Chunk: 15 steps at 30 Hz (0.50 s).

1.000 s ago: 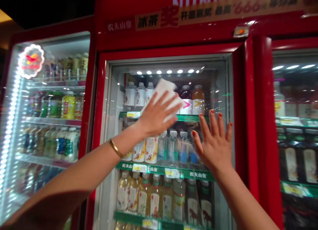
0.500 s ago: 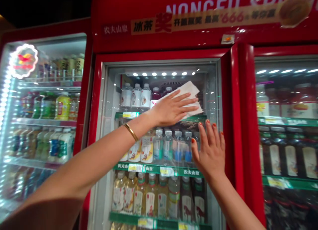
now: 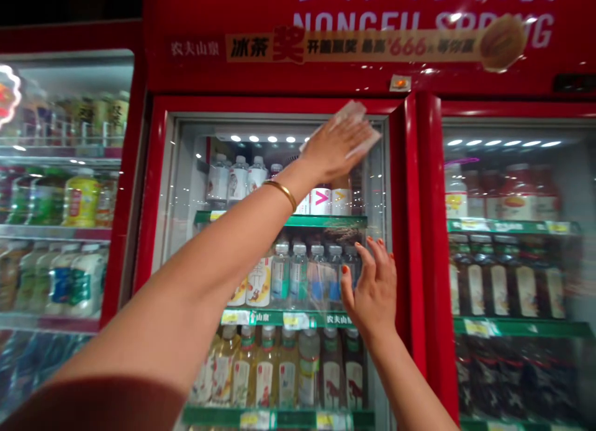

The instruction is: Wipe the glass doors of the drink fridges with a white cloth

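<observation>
My left hand [image 3: 336, 146] lies flat on a white wiping cloth [image 3: 352, 112], holding it against the upper right part of a refrigerator's glass door [image 3: 179, 232]. The cloth's edges stick out past the fingers, which are slightly blurred. A gold bangle [image 3: 282, 194] circles my left wrist. Lower down, near the door's right side, my right hand [image 3: 375, 294] has its fingers spread and slightly bent at the glass, with nothing in it. Whether its whole palm touches the glass I cannot tell.
Behind the glass, several bottles [image 3: 282, 272] stand on shelves with green edges [image 3: 321, 221]. A red frame [image 3: 153, 189] surrounds the door. Another lit refrigerator [image 3: 121, 232] stands at the left, and a further glass door [image 3: 516, 201] is at the right.
My left hand has slid the cloth upward across the glass, toward the door's top right corner. My right hand stays near the right edge, its fingers more bent. The view has shifted right.
</observation>
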Each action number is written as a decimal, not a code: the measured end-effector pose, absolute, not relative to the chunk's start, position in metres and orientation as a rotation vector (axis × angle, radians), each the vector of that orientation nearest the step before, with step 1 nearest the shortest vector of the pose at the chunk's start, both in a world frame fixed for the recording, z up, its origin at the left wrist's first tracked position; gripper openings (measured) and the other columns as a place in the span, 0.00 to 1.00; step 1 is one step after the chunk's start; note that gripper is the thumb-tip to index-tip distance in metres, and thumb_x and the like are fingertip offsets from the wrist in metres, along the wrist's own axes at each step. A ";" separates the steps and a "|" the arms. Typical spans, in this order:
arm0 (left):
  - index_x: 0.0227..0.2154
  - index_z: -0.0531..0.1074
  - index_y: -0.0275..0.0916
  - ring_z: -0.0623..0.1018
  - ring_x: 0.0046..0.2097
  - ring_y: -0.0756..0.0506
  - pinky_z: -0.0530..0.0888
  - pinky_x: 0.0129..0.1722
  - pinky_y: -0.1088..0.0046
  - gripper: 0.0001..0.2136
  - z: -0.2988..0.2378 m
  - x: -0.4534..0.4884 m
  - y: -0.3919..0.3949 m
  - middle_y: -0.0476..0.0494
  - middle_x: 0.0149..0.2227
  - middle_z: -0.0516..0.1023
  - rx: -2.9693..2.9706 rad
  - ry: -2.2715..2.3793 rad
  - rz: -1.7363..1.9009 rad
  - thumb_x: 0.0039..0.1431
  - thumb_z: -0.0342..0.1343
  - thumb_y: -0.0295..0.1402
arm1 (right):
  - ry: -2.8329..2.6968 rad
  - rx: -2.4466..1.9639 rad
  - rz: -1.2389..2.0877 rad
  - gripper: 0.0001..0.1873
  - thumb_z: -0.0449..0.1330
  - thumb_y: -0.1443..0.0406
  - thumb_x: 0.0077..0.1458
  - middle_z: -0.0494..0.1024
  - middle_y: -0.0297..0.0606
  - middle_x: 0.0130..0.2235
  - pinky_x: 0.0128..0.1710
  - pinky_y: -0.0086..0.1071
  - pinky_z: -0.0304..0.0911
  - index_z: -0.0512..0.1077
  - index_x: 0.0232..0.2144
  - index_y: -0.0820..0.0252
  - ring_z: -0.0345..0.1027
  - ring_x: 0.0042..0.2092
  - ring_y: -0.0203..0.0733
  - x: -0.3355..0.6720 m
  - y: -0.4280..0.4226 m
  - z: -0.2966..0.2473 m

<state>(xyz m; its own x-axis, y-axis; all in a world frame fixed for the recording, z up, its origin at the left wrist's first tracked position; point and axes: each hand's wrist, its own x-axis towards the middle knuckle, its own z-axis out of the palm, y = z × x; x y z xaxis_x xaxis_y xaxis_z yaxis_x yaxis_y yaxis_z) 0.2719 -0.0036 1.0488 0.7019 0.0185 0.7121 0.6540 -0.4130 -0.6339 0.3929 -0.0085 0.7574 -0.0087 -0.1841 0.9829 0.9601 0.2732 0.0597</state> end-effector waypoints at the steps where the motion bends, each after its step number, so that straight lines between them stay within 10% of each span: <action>1: 0.78 0.52 0.35 0.46 0.82 0.36 0.37 0.80 0.50 0.32 1.053 0.275 -0.003 0.40 0.81 0.51 -1.861 -0.583 -0.859 0.77 0.32 0.41 | -1.223 -0.854 -1.108 0.31 0.57 0.61 0.71 0.67 0.52 0.72 0.75 0.58 0.57 0.59 0.72 0.58 0.55 0.77 0.56 0.393 -0.009 0.757; 7: 0.78 0.53 0.40 0.48 0.82 0.46 0.37 0.81 0.59 0.31 0.984 0.283 -0.001 0.48 0.81 0.53 -1.919 -0.368 -0.612 0.77 0.37 0.44 | -1.240 -0.846 -1.133 0.33 0.57 0.62 0.71 0.67 0.51 0.73 0.76 0.56 0.54 0.58 0.74 0.58 0.54 0.78 0.55 0.394 -0.009 0.755; 15: 0.78 0.50 0.31 0.49 0.82 0.38 0.40 0.81 0.52 0.33 1.029 0.289 -0.013 0.40 0.81 0.51 -1.820 -0.675 -0.960 0.77 0.27 0.40 | -1.267 -0.918 -1.128 0.38 0.57 0.62 0.71 0.64 0.49 0.76 0.77 0.55 0.53 0.51 0.78 0.54 0.52 0.79 0.54 0.395 -0.012 0.751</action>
